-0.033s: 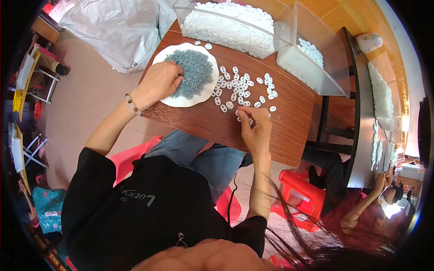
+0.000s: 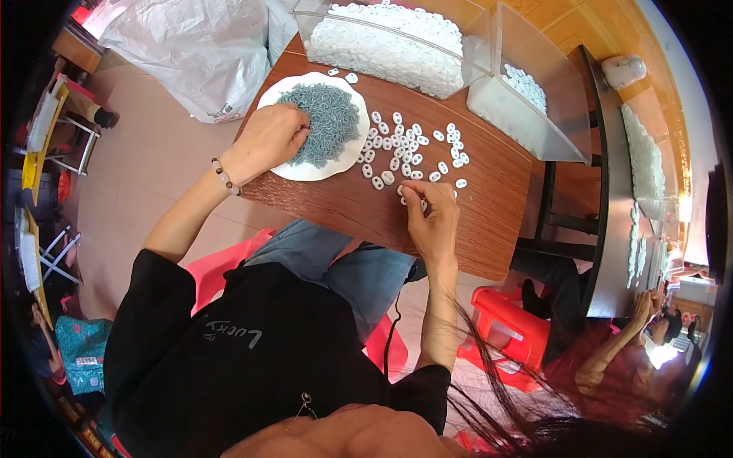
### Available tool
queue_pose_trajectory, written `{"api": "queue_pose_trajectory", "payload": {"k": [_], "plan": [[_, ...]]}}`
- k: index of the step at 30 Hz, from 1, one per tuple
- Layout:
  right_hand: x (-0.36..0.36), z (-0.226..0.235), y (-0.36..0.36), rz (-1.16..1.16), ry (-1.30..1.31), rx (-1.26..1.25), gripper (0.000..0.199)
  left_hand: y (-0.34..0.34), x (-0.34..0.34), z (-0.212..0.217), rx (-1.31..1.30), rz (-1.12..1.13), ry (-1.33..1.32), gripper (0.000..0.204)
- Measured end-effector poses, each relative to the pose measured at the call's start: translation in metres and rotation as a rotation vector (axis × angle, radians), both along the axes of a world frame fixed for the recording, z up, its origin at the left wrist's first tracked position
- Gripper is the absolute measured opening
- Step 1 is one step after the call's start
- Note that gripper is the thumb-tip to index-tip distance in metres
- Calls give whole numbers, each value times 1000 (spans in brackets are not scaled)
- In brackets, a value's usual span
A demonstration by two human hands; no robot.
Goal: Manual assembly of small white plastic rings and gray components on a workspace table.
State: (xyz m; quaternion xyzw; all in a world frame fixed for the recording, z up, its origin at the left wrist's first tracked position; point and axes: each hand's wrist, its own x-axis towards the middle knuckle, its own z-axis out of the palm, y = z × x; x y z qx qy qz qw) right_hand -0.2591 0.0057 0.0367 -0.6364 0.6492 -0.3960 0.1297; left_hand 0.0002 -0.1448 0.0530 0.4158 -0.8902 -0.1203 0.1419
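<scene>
My left hand (image 2: 269, 137) touches grey pieces (image 2: 330, 118); its grip I cannot tell. Apart, my right hand (image 2: 433, 219) pinches a white piece (image 2: 401, 190).

**Plate (image 2: 303, 172) left, pieces (image 2: 416, 159) right on the table (image 2: 489, 237)**

Bits (image 2: 328, 122) lie in the plate, the left hand (image 2: 271, 133) over their left side. Most pieces lie scattered right of the plate, the right hand (image 2: 433, 210) at their near edge; two lie apart, past the plate's far rim. Behind everything stands the far bin (image 2: 477, 65), with the right bin (image 2: 519, 126) just beside it. A bag (image 2: 191, 53) lies left of the far bin. Right of the table's near end stands a stool (image 2: 527, 336), and farther right a second table (image 2: 611, 267).
</scene>
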Motion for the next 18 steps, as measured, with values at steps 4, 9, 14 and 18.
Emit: {"api": "queue_pose_trajectory", "payload": {"k": [4, 9, 14, 18], "plan": [[3, -3, 1, 1, -30, -11, 8, -3, -2, 2, 75, 21, -53, 13], [8, 0, -1, 7, -57, -16, 7, 2, 0, 8, 135, -24, 71, 12], [10, -2, -2, 28, -70, -35, 8, 11, -5, 8, 83, -51, 50, 11], [13, -1, -2, 35, -83, -22, 8, 10, -8, 1, 21, -54, 23, 11]]}}
